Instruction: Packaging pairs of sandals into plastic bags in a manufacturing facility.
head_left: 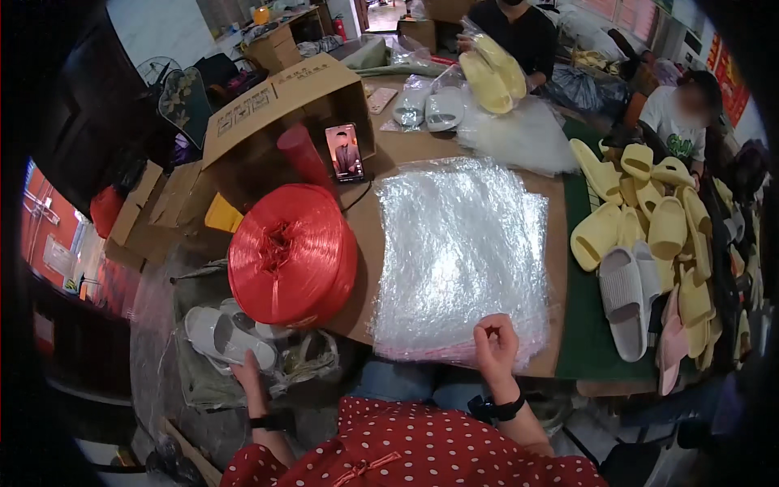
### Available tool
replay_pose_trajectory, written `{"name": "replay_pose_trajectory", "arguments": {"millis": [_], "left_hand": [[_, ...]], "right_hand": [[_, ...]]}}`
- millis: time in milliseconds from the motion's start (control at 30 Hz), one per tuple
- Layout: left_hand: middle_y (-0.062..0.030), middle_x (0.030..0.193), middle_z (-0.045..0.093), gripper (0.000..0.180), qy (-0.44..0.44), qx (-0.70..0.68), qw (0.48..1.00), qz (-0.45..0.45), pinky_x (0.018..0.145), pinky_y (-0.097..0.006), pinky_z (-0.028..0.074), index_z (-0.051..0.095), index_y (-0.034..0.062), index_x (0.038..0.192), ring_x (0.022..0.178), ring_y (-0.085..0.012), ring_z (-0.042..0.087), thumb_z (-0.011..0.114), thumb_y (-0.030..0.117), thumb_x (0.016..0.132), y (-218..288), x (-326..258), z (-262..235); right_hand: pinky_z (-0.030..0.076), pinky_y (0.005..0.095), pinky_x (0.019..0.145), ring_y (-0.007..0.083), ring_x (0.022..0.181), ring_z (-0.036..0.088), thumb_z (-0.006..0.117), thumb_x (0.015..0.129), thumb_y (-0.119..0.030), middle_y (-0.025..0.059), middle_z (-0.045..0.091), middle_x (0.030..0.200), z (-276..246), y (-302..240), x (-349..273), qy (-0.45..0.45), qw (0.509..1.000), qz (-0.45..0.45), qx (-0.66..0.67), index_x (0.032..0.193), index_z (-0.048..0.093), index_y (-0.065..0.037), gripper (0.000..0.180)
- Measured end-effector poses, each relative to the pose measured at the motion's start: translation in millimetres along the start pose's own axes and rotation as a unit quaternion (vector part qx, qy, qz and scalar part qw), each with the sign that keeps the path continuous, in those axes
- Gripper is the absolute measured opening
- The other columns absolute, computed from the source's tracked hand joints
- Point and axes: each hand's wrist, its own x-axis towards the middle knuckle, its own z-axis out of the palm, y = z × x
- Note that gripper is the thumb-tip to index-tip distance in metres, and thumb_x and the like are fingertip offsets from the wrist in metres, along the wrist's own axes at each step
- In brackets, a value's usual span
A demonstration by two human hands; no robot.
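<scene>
At the lower left, my left hand (251, 375) grips the edge of a pale grey slipper (221, 331) over an open bag (203, 394) beside the table. More pale footwear lies partly hidden under and behind it. My right hand (497, 347) is above the near right part of a stack of clear plastic bags (458, 252). Its thumb and forefinger are curled together in a pinch. Whether a bag's edge is caught between them is too small to make out.
A big red roll of plastic twine (292, 256) stands left of the bags. Behind it are a cardboard box (284, 101) and a propped phone (344, 152). Yellow slippers (667, 227) pile up at the right. Across the table, a person holds bagged yellow slippers (495, 73); another sits far right.
</scene>
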Motion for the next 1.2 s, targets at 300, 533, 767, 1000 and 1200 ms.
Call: {"name": "replay_pose_trajectory", "arguments": {"millis": [300, 533, 767, 1000, 1200], "left_hand": [[-0.0227, 0.126, 0.059, 0.054, 0.033, 0.275, 0.959, -0.065, 0.096, -0.038, 0.045, 0.046, -0.0095, 0.13, 0.11, -0.0317, 0.059, 0.068, 0.02, 0.09, -2, 61, -2], [-0.0271, 0.117, 0.065, 0.08, -0.07, 0.403, 0.907, -0.098, 0.096, -0.045, 0.045, 0.047, -0.0063, 0.137, 0.112, -0.045, 0.06, 0.062, 0.055, 0.088, 92, 17, -1], [-0.0222, 0.128, 0.06, 0.06, 0.065, 0.356, 0.878, 0.313, 0.099, -0.045, 0.045, 0.055, 0.0002, 0.131, 0.119, -0.0419, 0.056, 0.071, 0.035, 0.085, 217, -92, 78], [-0.0191, 0.138, 0.053, 0.039, -0.441, 0.108, 0.765, 0.457, 0.101, -0.046, 0.045, 0.064, 0.0038, 0.115, 0.125, -0.0396, 0.052, 0.075, 0.022, 0.082, 222, -169, 211], [-0.02, 0.147, 0.045, 0.054, -0.509, 0.183, 0.649, 0.535, 0.112, -0.049, 0.035, 0.059, 0.0105, 0.131, 0.142, -0.0395, 0.034, 0.075, 0.029, 0.082, 196, -161, 283]], "right_hand": [[0.04, 0.02, 0.065, 0.0039, 0.073, 0.047, 0.063, 0.09, 0.0, -0.0021, 0.055, 0.084, 1, 7, -1, 0.029, 0.993, 0.08, 0.075, 0.092, 0.058, -0.004, 0.007], [0.041, 0.022, 0.066, 0.006, 0.072, 0.048, 0.064, 0.088, 0.001, -0.0005, 0.055, 0.082, -17, -9, 2, 0.056, 0.998, 0.024, -0.012, 0.09, 0.058, -0.003, 0.007], [0.042, 0.0227, 0.066, 0.0084, 0.071, 0.05, 0.064, 0.087, 0.0, 0.0014, 0.057, 0.082, -51, -13, 13, 0.12, 0.99, -0.007, -0.072, 0.09, 0.058, -0.002, 0.007], [0.041, 0.0243, 0.064, 0.0111, 0.069, 0.05, 0.065, 0.086, 0.0, 0.003, 0.057, 0.08, -72, -14, 13, 0.176, 0.971, -0.024, -0.159, 0.09, 0.059, -0.003, 0.008], [0.042, 0.0294, 0.064, 0.0175, 0.076, 0.051, 0.066, 0.086, -0.004, 0.0053, 0.059, 0.086, -115, -34, 19, 0.204, 0.92, -0.045, -0.332, 0.092, 0.061, -0.007, 0.009]]}}
